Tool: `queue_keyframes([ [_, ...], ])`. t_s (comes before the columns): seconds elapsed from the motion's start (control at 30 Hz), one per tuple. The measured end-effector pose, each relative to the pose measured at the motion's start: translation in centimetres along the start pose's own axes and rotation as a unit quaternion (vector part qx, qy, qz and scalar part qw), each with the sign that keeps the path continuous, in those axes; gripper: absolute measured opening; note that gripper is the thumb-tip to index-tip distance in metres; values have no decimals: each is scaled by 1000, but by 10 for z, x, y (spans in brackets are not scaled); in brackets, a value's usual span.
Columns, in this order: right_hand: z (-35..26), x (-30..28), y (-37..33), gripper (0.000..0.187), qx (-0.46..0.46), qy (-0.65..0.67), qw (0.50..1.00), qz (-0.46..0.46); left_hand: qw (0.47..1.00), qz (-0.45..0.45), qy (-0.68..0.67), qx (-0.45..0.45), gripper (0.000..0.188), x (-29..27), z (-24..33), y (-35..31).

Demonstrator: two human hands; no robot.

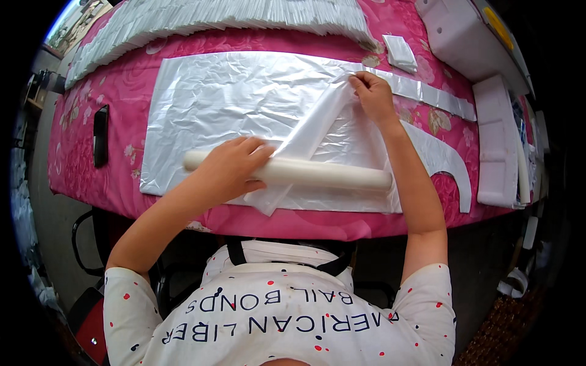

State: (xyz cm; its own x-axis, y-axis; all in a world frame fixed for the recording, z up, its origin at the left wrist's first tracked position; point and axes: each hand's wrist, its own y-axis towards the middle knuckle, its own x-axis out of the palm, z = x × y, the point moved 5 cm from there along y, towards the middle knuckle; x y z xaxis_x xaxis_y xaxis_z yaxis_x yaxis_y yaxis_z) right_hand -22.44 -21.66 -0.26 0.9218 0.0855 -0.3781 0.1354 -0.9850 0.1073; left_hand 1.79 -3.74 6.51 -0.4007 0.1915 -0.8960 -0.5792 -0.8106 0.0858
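A large white plastic bag (226, 91) with long handle strips lies spread on the table. Across its near part rests a smooth white tube (332, 173). My left hand (235, 163) is curled over the tube towards its left end, thumb on the near side; its fingertips are slightly blurred. Farther off to the right, my right hand (373, 91) pinches a corner of the thin film. From that pinch a folded flap of the bag (317, 125) stretches diagonally back to the tube beside my left hand, and its tip shows on the near side of the tube.
Tightly packed folded white bags (238, 15) line the far side. A small folded bundle (400, 53) lies at the far right, near white foam boxes (497, 140). A black phone (101, 135) sits at the left on the pink floral tablecloth (73, 152).
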Motion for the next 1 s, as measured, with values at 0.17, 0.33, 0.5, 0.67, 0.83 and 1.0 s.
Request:
queue_keyframes([
  [0.17,-6,16,8,22,-14,-42,998,-39,966,8,22,259,42,29,15,-7],
  [0.33,-8,15,10,20,24,-57,995,-77,960,-107,54,252,74,60,25,-20],
  [0.5,-15,7,17,40,89,27,993,-75,969,-134,22,205,84,74,29,-31],
  [0.67,-50,8,-19,58,17,-98,987,-128,977,-108,39,178,84,83,42,-35],
  [0.83,-90,60,-145,50,-224,-262,919,-189,981,-103,61,152,83,91,50,-39],
  [1.0,-75,31,-145,48,-217,-328,910,-131,982,-107,64,141,82,91,53,-41],
])
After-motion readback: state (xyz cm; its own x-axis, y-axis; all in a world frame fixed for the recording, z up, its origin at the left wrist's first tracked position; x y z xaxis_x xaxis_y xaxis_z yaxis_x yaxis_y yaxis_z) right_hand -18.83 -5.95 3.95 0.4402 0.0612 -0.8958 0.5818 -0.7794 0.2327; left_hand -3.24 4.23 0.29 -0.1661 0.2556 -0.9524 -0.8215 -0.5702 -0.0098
